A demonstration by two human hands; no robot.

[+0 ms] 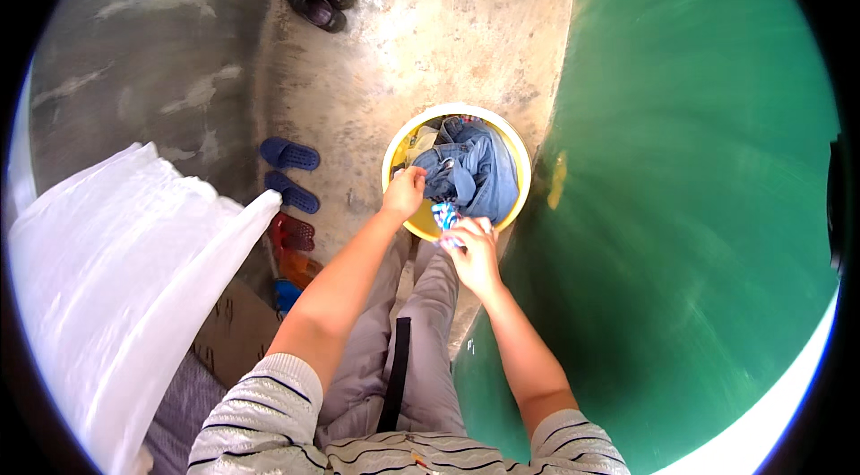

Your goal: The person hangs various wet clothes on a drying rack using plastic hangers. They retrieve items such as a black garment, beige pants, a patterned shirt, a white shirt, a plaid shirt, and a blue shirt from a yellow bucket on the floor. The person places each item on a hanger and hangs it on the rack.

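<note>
- Round yellow plastic basin [515,172] sits on the bare concrete floor [430,36], just ahead of the person's knees, holding crumpled blue denim clothing [475,172].
- Left hand [405,191]: fingers curled closed at the basin's near-left rim, apparently gripping the edge of the denim; exact hold not resolvable.
- Right hand [475,255]: fingers clenched around a small bunched blue-and-white patterned cloth [445,220] at the near rim.
- Judgement: steady the basin at its left rim, lift the small cloth straight up clear of the denim.
</note>
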